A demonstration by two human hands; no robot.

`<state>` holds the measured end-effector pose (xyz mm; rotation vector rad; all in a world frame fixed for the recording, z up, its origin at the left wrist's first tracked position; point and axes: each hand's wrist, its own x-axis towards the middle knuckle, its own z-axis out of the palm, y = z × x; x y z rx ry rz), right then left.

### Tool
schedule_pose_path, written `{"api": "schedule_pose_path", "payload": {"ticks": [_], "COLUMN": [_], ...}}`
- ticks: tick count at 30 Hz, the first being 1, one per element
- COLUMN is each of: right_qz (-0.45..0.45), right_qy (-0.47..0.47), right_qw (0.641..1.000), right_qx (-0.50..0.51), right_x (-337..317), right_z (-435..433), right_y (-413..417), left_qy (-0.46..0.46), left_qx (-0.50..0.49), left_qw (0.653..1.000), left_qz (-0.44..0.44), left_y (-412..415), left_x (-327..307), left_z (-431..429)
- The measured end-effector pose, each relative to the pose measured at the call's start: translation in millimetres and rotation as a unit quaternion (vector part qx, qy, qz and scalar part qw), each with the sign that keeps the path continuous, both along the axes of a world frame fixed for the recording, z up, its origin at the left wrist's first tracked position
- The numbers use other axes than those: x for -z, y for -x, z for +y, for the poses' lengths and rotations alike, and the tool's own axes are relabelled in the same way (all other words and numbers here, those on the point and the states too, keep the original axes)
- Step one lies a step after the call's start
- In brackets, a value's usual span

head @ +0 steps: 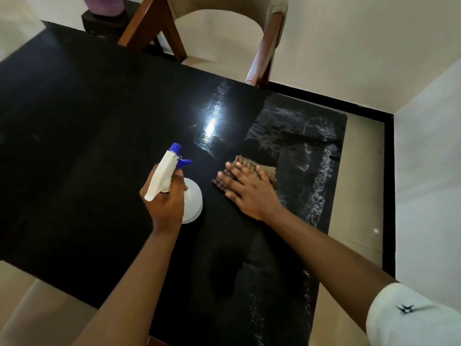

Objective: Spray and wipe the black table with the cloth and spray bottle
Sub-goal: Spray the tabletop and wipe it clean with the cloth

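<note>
The black table fills most of the view, with wet streaks and a light glare on its right part. My left hand grips the neck of a white spray bottle with a blue nozzle, held just above the table near its middle. To the right of it, my right hand presses flat with straight fingers on a brown checked cloth lying on the table. Most of the cloth is hidden under the hand.
A wooden chair with a beige seat stands at the table's far edge. A purple object sits on a dark stand at the top left. The table's right edge drops to a tiled floor beside a white wall.
</note>
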<state>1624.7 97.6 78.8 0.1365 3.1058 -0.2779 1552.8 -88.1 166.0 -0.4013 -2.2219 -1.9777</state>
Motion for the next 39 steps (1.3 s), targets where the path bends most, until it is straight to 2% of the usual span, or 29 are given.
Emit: {"api": "schedule_pose_path", "payload": {"ticks": [6, 10, 15, 21, 23, 27, 31, 33, 39], "right_qz": [-0.028, -0.063, -0.016, -0.042, -0.044, -0.046, -0.079, -0.059, -0.004], "right_qy": [-0.003, 0.003, -0.005, -0.013, -0.014, -0.010, 0.004, -0.010, -0.025], "right_qw": [0.991, 0.988, 0.997, 0.999, 0.999, 0.989, 0.981, 0.986, 1.000], "right_qx": [0.127, 0.142, 0.074, -0.008, 0.020, 0.139, 0.175, 0.158, -0.004], "right_x": [-10, -16, -11, -14, -15, -15, -22, -23, -6], "right_z": [69, 87, 40, 47, 66, 124, 143, 130, 80], "right_y": [61, 80, 29, 17, 34, 79, 106, 96, 35], "left_qy": [-0.008, -0.001, -0.010, -0.040, -0.039, -0.051, -0.059, -0.058, -0.062], "left_qx": [-0.010, -0.019, -0.022, 0.002, 0.001, -0.003, -0.010, -0.012, -0.005], "left_qw": [1.000, 1.000, 1.000, 0.999, 0.999, 0.998, 0.998, 0.998, 0.998], "left_qz": [-0.007, -0.004, 0.010, 0.015, 0.021, 0.022, 0.008, 0.004, 0.002], "left_y": [-1, -1, 2, 29, 36, 46, 47, 47, 52], "left_x": [2, 4, 3, -4, -3, 1, 6, 6, 10], "left_z": [0, 1, 10, 46, 57, 70, 73, 73, 76]}}
